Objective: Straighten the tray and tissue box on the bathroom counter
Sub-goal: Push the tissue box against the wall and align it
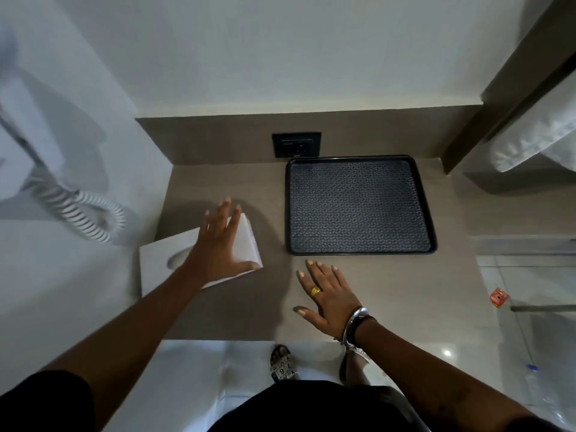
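Note:
A white tissue box (162, 260) lies askew at the left edge of the beige counter (405, 282), its left end overhanging the edge. My left hand (221, 241) rests on the box's right end, fingers spread over the top and thumb on the near side. A black textured tray (358, 204) sits empty at the back of the counter, against the backsplash. My right hand (327, 294), with a gold ring and bangles, hovers flat and open just in front of the tray's near left corner, holding nothing.
A black wall socket (296, 145) sits on the backsplash behind the tray. A white wall hairdryer with a coiled cord (90, 213) hangs at left. Folded white towels (536, 135) lie at the right on a shelf. A small red packet (498, 297) lies at the counter's right edge.

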`<state>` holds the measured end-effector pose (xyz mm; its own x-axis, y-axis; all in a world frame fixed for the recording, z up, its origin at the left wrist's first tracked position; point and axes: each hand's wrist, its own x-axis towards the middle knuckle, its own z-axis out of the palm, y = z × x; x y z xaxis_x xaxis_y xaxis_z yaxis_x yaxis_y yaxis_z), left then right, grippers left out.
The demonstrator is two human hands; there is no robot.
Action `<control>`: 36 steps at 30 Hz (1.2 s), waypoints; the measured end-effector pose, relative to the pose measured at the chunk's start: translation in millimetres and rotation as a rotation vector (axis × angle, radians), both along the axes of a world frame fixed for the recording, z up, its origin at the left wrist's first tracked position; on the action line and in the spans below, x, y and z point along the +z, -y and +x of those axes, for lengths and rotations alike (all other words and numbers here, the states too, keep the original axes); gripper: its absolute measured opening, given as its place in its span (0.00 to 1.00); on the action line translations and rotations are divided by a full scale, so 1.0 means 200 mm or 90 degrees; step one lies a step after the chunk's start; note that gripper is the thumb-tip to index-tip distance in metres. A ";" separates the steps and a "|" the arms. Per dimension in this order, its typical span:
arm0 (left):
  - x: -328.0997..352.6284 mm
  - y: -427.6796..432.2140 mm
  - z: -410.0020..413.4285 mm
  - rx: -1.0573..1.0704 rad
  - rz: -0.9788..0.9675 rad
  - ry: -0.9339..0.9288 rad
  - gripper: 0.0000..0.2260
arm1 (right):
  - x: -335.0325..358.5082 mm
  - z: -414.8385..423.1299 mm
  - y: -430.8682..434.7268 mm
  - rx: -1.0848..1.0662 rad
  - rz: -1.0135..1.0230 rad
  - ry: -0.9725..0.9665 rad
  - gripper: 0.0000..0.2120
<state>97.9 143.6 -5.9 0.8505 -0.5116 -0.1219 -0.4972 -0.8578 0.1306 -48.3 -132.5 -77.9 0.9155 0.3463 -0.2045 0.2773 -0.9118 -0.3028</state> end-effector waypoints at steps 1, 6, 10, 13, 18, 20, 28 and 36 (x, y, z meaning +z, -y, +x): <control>0.01 -0.09 0.03 0.001 0.037 -0.041 0.64 | -0.01 0.01 -0.05 0.005 -0.020 -0.007 0.37; -0.04 -0.39 0.12 0.030 0.187 -0.209 0.70 | -0.03 0.08 -0.22 0.019 -0.071 -0.022 0.42; -0.09 -0.43 0.12 0.025 0.195 -0.240 0.72 | -0.04 0.11 -0.34 0.013 -0.087 -0.018 0.44; -0.10 -0.44 0.12 0.023 0.179 -0.223 0.71 | -0.05 0.13 -0.38 -0.004 -0.099 -0.019 0.45; -0.12 -0.44 0.11 0.015 0.143 -0.140 0.66 | -0.06 0.13 -0.39 -0.006 -0.106 -0.003 0.46; -0.12 -0.43 0.10 0.018 0.141 -0.126 0.65 | -0.06 0.13 -0.39 -0.005 -0.108 0.001 0.46; -0.10 -0.39 0.09 0.130 0.104 -0.095 0.64 | -0.05 0.13 -0.38 -0.011 -0.095 0.008 0.45; -0.04 -0.27 0.26 0.529 -0.044 -0.096 0.63 | -0.09 0.16 -0.37 -0.006 -0.076 -0.012 0.44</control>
